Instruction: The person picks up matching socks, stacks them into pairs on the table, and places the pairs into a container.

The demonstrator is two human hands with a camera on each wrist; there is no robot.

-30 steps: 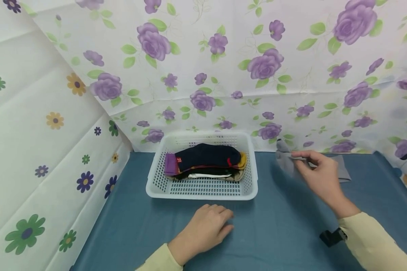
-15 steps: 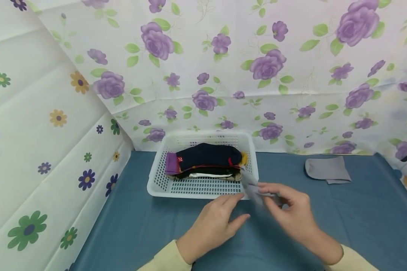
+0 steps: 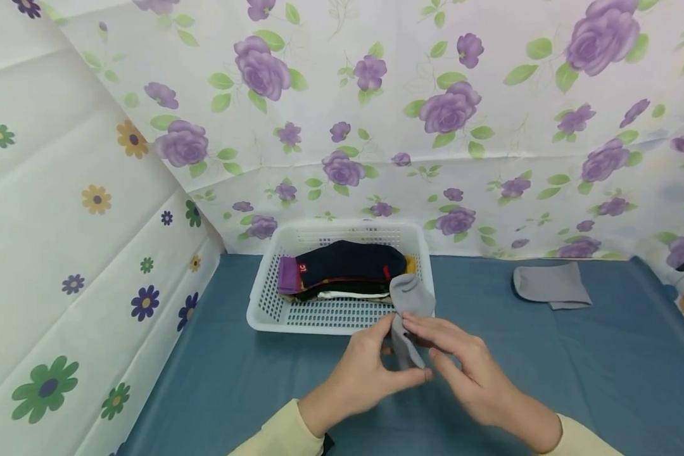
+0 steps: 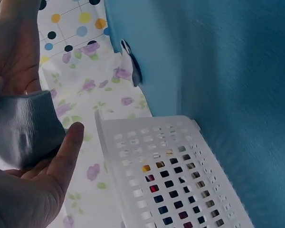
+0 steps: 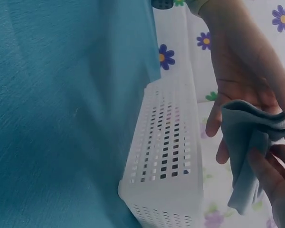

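Note:
A folded grey sock [image 3: 411, 296] is held up between both hands, overlapping the front right corner of the white basket [image 3: 330, 326] in the head view. My right hand [image 3: 473, 373] pinches it from the right, its thumb and fingertips on the fabric [image 5: 242, 152] in the right wrist view. My left hand [image 3: 356, 377] grips it from the left, fingers behind the sock and thumb along its lower end. In the left wrist view the sock's ribbed cuff [image 4: 26, 123] lies over the left fingers. Inside the basket, several folded socks [image 3: 348, 263] lie stacked, a dark navy one on top.
Another grey sock [image 3: 551, 286] lies flat on the blue table cover [image 3: 610, 361] at the back right. Flower-patterned sheets [image 3: 296, 126] stand behind and to the left of the table.
My right hand picked the grey sock off the other one at the right and carried it left to the basket's front. My left hand rose from the table and took hold of it too.

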